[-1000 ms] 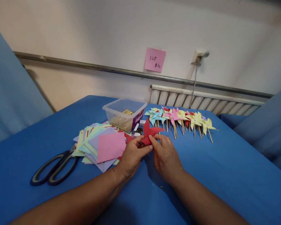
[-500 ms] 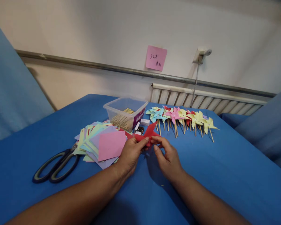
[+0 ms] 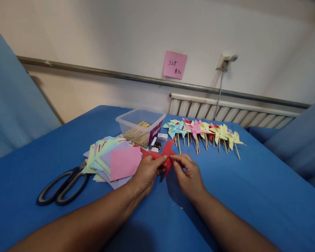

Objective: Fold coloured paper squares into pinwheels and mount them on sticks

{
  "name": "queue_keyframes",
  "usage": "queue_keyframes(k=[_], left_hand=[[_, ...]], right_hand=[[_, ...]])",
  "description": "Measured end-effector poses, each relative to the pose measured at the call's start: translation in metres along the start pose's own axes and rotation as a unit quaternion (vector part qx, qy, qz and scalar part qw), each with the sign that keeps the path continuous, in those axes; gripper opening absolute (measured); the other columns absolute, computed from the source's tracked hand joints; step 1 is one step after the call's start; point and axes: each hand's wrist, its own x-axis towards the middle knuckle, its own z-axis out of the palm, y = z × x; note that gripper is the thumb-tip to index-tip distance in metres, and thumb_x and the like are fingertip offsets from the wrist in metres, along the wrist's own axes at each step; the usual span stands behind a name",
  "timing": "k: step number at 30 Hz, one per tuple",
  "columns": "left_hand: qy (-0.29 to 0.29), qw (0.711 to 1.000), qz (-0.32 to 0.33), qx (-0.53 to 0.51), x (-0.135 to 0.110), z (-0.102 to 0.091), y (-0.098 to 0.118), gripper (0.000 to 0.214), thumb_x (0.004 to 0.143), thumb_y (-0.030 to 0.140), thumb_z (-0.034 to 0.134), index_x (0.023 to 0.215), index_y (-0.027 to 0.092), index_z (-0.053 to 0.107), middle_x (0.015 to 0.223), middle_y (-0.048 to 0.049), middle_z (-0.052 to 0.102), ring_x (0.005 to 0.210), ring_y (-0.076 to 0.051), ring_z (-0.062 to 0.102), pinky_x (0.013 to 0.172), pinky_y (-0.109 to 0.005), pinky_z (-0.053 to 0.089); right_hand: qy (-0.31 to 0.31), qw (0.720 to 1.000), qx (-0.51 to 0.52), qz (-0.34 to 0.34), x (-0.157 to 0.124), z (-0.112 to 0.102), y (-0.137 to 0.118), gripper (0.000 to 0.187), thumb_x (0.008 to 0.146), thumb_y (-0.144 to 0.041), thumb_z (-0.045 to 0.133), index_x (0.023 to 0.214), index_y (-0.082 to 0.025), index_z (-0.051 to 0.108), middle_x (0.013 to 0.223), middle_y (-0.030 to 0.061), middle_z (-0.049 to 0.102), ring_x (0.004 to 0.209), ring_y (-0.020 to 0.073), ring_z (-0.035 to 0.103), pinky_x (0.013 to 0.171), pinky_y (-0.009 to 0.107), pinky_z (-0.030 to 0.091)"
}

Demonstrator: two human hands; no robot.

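Both hands pinch a cut red paper square [image 3: 166,152] just above the blue table [image 3: 252,189]. My left hand [image 3: 147,173] grips its left side with thumb and forefinger. My right hand [image 3: 189,175] pinches its right side, fingers curled. The paper's pointed flaps stick up and to the left between my fingertips. A stack of coloured paper squares [image 3: 112,159], pink on top, lies just left of my left hand.
Black-handled scissors [image 3: 61,187] lie at the left of the paper stack. A clear plastic tub [image 3: 141,126] with wooden sticks stands behind it, small boxes beside it. A row of finished paper pinwheels [image 3: 203,134] on sticks lies at the back right. A pink note [image 3: 175,64] hangs on the wall.
The red paper has been lowered and turned from upright to lying flatter between my fingers. Both hands shifted slightly forward and stayed pinched on it.
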Motion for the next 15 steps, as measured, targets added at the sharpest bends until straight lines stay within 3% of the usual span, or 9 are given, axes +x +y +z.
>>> queue_keyframes(k=[7, 15], left_hand=[[-0.038, 0.997, -0.036, -0.048, 0.0001, -0.0018, 0.0012, 0.025, 0.066, 0.033, 0.076, 0.061, 0.015, 0.060, 0.057, 0.0009, 0.058, 0.053, -0.011, 0.053, 0.054, -0.025, 0.044], [-0.030, 0.998, -0.033, -0.040, 0.0007, -0.0028, 0.0000, 0.019, 0.065, 0.026, 0.075, 0.060, 0.013, 0.061, 0.058, 0.0005, 0.058, 0.056, -0.010, 0.053, 0.059, -0.024, 0.045]], right_hand=[[0.027, 0.999, 0.021, 0.022, 0.0005, -0.0003, -0.0003, 0.019, 0.087, -0.020, 0.051, 0.094, -0.021, 0.069, 0.086, 0.0035, 0.064, 0.077, 0.0157, 0.060, 0.070, 0.028, 0.047], [0.005, 1.000, -0.023, -0.015, 0.0001, -0.0021, 0.0023, 0.021, 0.087, -0.018, 0.049, 0.096, -0.021, 0.068, 0.088, 0.0043, 0.064, 0.078, 0.0160, 0.060, 0.070, 0.028, 0.048]])
